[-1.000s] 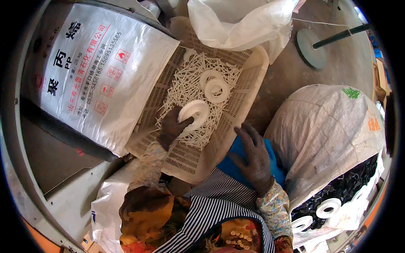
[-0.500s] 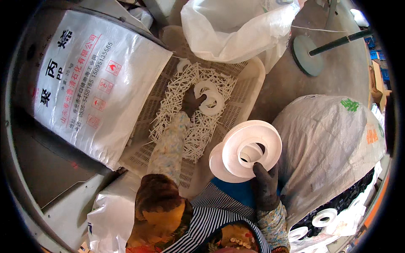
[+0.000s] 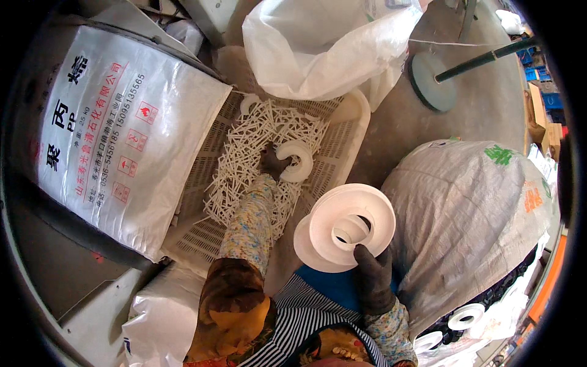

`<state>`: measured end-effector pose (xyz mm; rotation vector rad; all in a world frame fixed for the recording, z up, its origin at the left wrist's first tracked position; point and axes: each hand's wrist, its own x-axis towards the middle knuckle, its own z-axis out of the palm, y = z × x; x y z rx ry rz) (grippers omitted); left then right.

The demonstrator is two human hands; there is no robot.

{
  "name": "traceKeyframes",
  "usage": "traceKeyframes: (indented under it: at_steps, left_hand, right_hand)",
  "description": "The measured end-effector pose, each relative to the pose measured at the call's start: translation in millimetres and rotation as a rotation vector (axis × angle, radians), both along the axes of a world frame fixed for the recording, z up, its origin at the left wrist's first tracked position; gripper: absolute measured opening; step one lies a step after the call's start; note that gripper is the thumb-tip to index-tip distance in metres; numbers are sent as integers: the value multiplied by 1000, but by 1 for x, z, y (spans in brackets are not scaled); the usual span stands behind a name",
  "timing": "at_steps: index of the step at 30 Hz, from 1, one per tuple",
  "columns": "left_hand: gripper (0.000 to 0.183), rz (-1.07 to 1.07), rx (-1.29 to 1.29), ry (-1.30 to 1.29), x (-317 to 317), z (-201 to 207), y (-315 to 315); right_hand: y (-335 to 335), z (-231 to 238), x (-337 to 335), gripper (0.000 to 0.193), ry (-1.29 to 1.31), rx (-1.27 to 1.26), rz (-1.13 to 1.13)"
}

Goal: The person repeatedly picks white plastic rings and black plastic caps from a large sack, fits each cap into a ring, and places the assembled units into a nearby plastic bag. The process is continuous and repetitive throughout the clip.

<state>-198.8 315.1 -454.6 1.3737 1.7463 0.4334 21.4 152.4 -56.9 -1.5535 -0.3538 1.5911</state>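
Gripping wht rings [image 3: 380,214]: R hand [image 3: 374,280], L hand [image 3: 271,161] in bskt [image 3: 356,125].

upper ring [image 3: 345,203]: white, a broad round flange about a central hole; tilted, face upward, held at its near edge by the right hand [image 3: 374,278], thumb close to the hole.
lower ring [image 3: 307,249]: white too, under the upper ring and shifted leftward, mostly covered, its outer edge showing as a crescent.
basket ring [image 3: 304,160]: white, thick, rounded; left side hidden by the left hand [image 3: 273,161], which touches it; whether a second ring overlaps it is unclear.
sticks [image 3: 244,165]: white, thin, loose, crisscrossed in a layer beneath the basket ring.
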Motion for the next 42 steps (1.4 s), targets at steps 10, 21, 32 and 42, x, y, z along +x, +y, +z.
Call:
traceKeyframes:
  at_steps: [10,21,32,42]
  left_hand:
    - [62,165,-2,-293,-27,28,-30]
    - [55,319,220,-521,-98,277,-114]
    - [55,-384,-238,-1337,139,523,-196]
    - [45,-444,264,-1177,310,517,-232]
  right_hand:
    - [-11,-6,7,52,-438,271,70]
    - [-76,50,9,65,-117,227,21]
    - [-166,147,190,37,419,730,-715]
    - [-314,83,164,24,-1549,355,-124]
